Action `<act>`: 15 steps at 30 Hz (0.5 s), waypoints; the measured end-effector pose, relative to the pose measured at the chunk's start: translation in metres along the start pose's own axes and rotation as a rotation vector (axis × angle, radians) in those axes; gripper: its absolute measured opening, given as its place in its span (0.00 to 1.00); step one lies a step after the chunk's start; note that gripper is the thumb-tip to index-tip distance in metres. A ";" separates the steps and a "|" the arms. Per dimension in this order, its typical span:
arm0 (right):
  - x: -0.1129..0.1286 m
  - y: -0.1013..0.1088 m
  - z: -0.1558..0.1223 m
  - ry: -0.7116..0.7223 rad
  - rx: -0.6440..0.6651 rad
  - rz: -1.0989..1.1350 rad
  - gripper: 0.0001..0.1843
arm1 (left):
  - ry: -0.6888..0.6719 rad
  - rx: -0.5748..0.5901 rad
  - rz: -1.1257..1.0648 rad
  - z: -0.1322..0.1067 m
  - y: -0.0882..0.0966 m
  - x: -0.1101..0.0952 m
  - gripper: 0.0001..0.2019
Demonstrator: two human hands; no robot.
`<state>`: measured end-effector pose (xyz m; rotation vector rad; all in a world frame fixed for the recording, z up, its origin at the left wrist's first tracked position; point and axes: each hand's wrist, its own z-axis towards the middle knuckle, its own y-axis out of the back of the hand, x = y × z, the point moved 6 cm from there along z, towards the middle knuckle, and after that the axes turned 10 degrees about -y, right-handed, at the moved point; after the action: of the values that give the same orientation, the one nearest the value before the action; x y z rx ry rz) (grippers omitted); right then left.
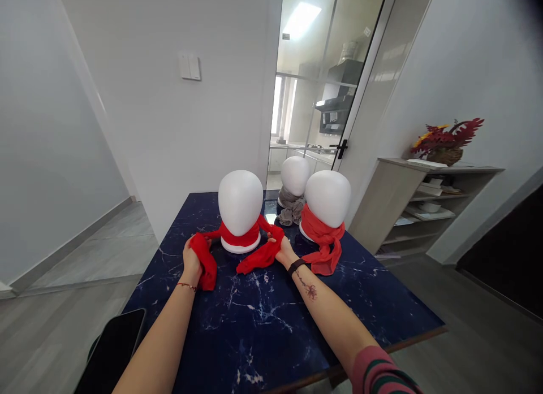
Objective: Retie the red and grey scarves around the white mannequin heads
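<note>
Phone [113, 349]: dark slab at the table's near left corner, screen off, well apart from everything else.
Left hand [192, 262]: closed around the left end of the red scarf [240, 236], the bunched tail hanging down onto the table.
Scarf: wraps the neck of the nearest white foam head [240, 202], ends pulled out to both sides.
Right hand [283, 249]: fingers pinching the scarf's right end, looks like a firm hold but they're partly hidden by cloth.
Second head [328, 198]: just right, red scarf already knotted.
Back head [295, 175]: grey scarf.
Table [271, 320]: dark blue marble top.
Shelf [424, 196]: far right, basket of red leaves on top.
</note>
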<state>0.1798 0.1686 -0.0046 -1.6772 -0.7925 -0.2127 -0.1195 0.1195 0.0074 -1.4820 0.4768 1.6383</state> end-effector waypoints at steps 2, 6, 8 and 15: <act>0.000 0.003 0.000 0.056 -0.050 0.002 0.02 | -0.021 -0.083 0.048 -0.002 0.005 0.001 0.18; 0.009 0.013 -0.003 0.170 -0.177 0.000 0.07 | -0.084 -0.086 0.145 -0.009 0.005 -0.005 0.20; 0.015 0.018 -0.005 0.206 -0.238 -0.024 0.10 | -0.174 0.049 0.266 -0.014 -0.008 -0.011 0.25; 0.043 0.019 -0.008 0.283 -0.392 -0.305 0.06 | -0.467 0.497 0.787 -0.045 -0.062 -0.012 0.47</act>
<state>0.2259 0.1762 0.0058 -1.8260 -0.8233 -0.8457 -0.0434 0.1164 0.0242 -0.5164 1.1880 2.1592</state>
